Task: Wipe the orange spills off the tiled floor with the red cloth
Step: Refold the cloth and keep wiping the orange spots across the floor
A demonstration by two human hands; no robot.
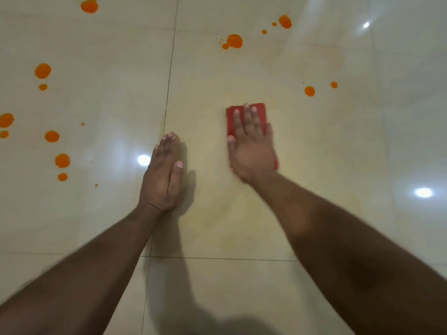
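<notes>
Right hand (251, 151): It lay flat on the red cloth (260, 112) and pressed it down on the floor (242, 226). Its fingers (246, 117) were straight and close together. The thumb stuck out to the left, off the edge of the cloth.
Left hand (163, 175): It lay flat on the bare floor, well to the left of the cloth. Its fingers were straight and held nothing. It sat just right of a dark line between two tiles.
Red cloth: It was folded into a small block. It sat in the middle of the picture, under the right hand. Its far end showed past the fingertips, and a bit of red showed by the wrist.
Floor: It was made of big, shiny, cream tiles. Bright spots of light shone on it. The tile under the cloth looked a bit yellow and smeary.
Orange spills, left (43, 70): Many round drops lay on the left tile, well apart from both hands. Some were big and some were tiny.
Orange spills, far (234, 41): A big drop with small ones beside it lay beyond the cloth. More drops sat near the top edge.
Orange spills, right (309, 91): Two drops lay near the cloth, up and to its right. They did not touch it.
Arms: Both bare arms reached in from the bottom of the picture.
</notes>
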